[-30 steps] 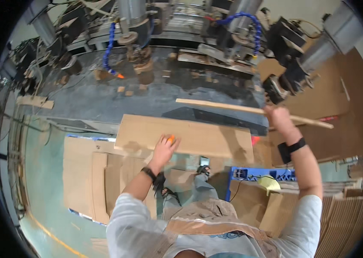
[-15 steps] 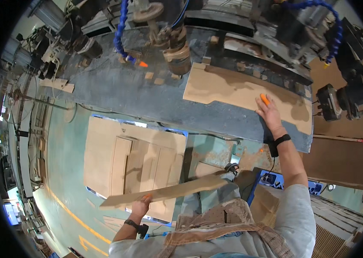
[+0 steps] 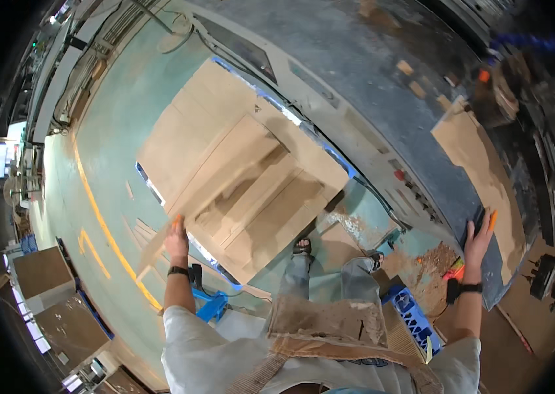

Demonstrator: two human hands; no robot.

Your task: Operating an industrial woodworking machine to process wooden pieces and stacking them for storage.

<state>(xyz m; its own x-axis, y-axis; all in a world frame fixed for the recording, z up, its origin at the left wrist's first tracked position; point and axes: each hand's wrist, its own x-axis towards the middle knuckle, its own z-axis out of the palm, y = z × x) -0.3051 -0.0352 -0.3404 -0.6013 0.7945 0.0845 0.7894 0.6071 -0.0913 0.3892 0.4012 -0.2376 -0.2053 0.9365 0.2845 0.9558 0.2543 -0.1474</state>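
My left hand, with an orange finger cover, is closed on the edge of a long wooden board. This board is held over a stack of flat panels, and its near end sticks out past my hand toward the floor. My right hand, also with an orange finger cover, has its fingers stretched out. It lies at the edge of the grey machine table, beside a second board with a notched edge. A dark patch by its thumb is not clear.
Blue pallet edges show under the stack, by the machine's side. A blue crate stands by my right leg, near sawdust on the floor. Machine heads and small wood blocks are at the upper right.
My view has turned left, toward the stack. The left-hand board has swung from in front of my legs to over the stack. My right hand has slid off the table board to the table edge.
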